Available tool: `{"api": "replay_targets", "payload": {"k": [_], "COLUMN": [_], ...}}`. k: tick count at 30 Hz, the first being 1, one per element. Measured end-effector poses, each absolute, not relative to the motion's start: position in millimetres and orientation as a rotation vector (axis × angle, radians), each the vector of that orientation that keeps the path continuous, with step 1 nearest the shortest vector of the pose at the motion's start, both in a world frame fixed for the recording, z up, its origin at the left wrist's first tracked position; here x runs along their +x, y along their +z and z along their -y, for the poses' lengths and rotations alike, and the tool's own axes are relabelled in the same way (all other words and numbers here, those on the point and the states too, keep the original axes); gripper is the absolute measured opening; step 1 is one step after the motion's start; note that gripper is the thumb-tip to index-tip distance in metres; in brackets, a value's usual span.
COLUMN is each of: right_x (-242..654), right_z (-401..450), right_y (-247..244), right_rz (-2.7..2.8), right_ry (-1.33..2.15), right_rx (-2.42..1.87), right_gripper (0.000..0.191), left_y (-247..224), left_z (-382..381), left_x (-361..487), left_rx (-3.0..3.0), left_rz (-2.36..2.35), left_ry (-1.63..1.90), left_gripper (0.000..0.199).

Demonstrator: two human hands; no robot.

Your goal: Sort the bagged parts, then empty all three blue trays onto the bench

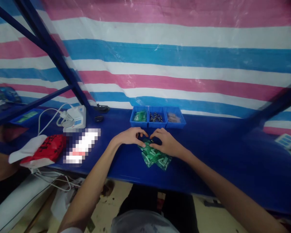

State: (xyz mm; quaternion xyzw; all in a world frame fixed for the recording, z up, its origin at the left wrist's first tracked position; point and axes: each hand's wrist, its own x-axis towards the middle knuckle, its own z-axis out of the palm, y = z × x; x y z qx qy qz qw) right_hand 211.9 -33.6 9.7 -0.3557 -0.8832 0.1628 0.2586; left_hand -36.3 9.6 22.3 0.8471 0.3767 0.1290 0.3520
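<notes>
A striped sheet (184,58) hangs behind the long blue table (228,155), where three blue trays (138,124) stand side by side beyond the person's left hand (129,136) and right hand (168,144). Both hands curve inward over the far edge of a loose pile of green bags (155,157) on the table near its front edge, each thumb arched away from its fingers, though I cannot tell whether any fingertips pinch a bag. A careless sweep toward the body could push bags off onto the floor, and tugging overlapped ones might drag neighbours along.
</notes>
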Motion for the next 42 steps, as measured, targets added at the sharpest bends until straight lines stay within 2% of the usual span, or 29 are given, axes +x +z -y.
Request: {"api": "replay_targets", "payload": {"k": [20, 27, 36, 42], "right_x": [218, 213, 213, 214], "right_z": [28, 26, 20, 20], "right_y": [6, 1, -4, 0], "right_rz": [2.476, 2.444, 2.427, 2.409], "right_ry": [0.524, 0.424, 0.359, 0.382], "right_rx": [-1.02, -1.05, -1.037, -1.029], "right_gripper": [0.027, 0.009, 0.019, 0.017], "left_y": [26, 20, 20, 21], "left_z": [-9, -12, -9, -10], "left_x": [-36, -39, -37, -38], "left_rx": [2.021, 2.007, 2.109, 2.126], "left_rz": [-1.029, -0.999, -1.035, -1.035], "left_ry": [0.344, 0.359, 0.347, 0.371], "left_gripper": [0.038, 0.041, 0.04, 0.033]}}
